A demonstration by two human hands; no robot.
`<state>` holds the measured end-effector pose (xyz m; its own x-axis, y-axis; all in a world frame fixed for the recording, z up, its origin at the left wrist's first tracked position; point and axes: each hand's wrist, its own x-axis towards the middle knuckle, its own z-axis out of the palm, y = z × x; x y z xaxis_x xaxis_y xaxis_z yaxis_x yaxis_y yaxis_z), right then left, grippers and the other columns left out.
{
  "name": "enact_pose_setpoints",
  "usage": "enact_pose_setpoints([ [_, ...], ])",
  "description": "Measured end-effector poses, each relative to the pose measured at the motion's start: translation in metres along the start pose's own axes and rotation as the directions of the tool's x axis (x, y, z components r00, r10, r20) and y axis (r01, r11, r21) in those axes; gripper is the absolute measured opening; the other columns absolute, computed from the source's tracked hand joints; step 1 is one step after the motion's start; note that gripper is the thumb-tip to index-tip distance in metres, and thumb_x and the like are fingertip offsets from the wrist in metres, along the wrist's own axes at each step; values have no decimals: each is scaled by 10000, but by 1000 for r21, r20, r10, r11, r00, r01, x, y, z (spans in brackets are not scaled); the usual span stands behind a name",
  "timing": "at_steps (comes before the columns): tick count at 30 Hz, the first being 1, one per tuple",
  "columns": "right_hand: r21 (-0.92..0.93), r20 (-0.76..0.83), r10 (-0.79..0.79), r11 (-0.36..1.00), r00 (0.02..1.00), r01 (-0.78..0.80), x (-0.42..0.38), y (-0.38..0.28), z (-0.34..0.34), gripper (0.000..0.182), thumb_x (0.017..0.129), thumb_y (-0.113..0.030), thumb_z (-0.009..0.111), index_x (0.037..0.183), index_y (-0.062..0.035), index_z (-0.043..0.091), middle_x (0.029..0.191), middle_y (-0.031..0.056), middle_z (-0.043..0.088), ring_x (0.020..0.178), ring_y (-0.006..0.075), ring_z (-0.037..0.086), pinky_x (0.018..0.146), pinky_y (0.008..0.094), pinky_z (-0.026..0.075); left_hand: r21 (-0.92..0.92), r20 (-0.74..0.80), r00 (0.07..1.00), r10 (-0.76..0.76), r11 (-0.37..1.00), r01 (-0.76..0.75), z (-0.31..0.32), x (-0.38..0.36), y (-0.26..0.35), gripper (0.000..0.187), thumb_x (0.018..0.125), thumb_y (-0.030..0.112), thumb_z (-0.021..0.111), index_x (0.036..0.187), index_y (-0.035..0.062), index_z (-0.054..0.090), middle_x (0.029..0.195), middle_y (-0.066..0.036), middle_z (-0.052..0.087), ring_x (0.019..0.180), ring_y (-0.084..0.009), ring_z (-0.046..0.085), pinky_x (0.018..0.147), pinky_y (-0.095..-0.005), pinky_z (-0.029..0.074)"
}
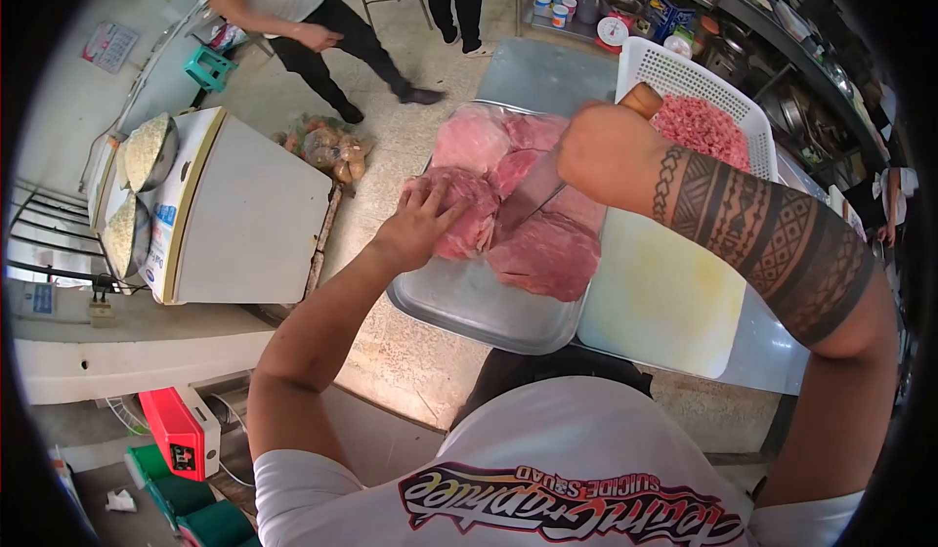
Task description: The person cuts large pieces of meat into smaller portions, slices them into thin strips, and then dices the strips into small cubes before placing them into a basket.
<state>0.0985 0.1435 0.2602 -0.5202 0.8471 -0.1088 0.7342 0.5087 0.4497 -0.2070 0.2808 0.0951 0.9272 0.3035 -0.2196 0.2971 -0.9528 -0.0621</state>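
Large slabs of raw meat lie in a metal tray in front of me. My left hand rests on a piece at the left, palm down with its fingers spread. Closed around the handle of a knife, my right hand is above the tray's right side. The wide blade points down and left between the pieces of meat, and its tip is hard to make out. A brown handle end shows beyond the fist. To the tray's right lies a white cutting board.
A white perforated basket of cut-up meat stands behind my right forearm. At the left is a white freezer carrying two bowls. One person is in the walkway ahead, with another person's legs nearby. Shelves line the right.
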Motion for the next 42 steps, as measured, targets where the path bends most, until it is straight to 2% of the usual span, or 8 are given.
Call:
enact_pose_setpoints([
  [11,-58,-126,-114,993,985,107,49,20,-4,82,698,-181,728,687,-130,790,676,114,727,692,310,738,570,452,561,-78,-59,998,16,997,-21,0,-2,-1,985,765,12,752,1654,178,362,1695,-296,264,1542,-543,285,1281,-611,252],
  [14,10,34,-27,1000,999,26,47,31,-5,102,710,-194,724,711,-124,800,685,115,733,691,322,748,567,458,571,-110,-103,995,15,994,-27,12,-3,-6,970,773,11,736,1653,174,363,1699,-291,259,1551,-545,264,1286,-613,234],
  [25,67,117,-86,995,989,78,45,35,0,88,765,-203,713,758,-179,797,716,74,738,732,311,762,615,460,592,-137,-186,983,15,990,-41,-3,-12,-3,984,760,97,811,1640,144,374,1672,-272,326,1542,-506,311,1258,-614,281],
  [29,0,174,-117,993,978,119,50,35,9,108,786,-201,701,792,-201,808,738,69,746,751,299,766,637,457,592,-659,-216,975,-46,744,-111,-41,-8,28,955,785,159,824,1625,91,376,1585,-294,439,1470,-452,442,1221,-548,358],
  [31,16,157,-143,990,977,142,54,39,10,121,792,-199,696,805,-213,815,743,69,747,753,298,765,645,458,592,-740,-391,915,-99,625,-248,-41,5,59,930,818,200,822,1618,64,369,1547,-296,483,1420,-435,505,1188,-514,406],
  [34,44,140,-140,990,980,135,61,44,14,127,788,-198,698,816,-225,819,751,71,750,754,309,763,650,458,591,-832,-420,799,-430,535,-150,-44,29,108,718,901,246,780,1516,18,487,1390,-277,603,1263,-456,608,1070,-500,500],
  [37,79,127,-140,988,982,130,66,46,14,106,743,-159,720,760,-114,815,773,114,773,768,328,775,658,471,609,-840,-356,661,-661,536,84,-22,63,119,455,968,254,722,1336,7,617,1191,-248,669,1094,-466,660,943,-520,545],
  [42,75,105,-143,988,984,136,74,46,17,112,744,-159,719,775,-116,817,758,114,765,747,319,765,637,466,596,-837,-374,589,-716,535,118,-3,75,117,263,999,206,676,1172,8,678,1041,-244,670,1001,-469,662,879,-534,549],
])
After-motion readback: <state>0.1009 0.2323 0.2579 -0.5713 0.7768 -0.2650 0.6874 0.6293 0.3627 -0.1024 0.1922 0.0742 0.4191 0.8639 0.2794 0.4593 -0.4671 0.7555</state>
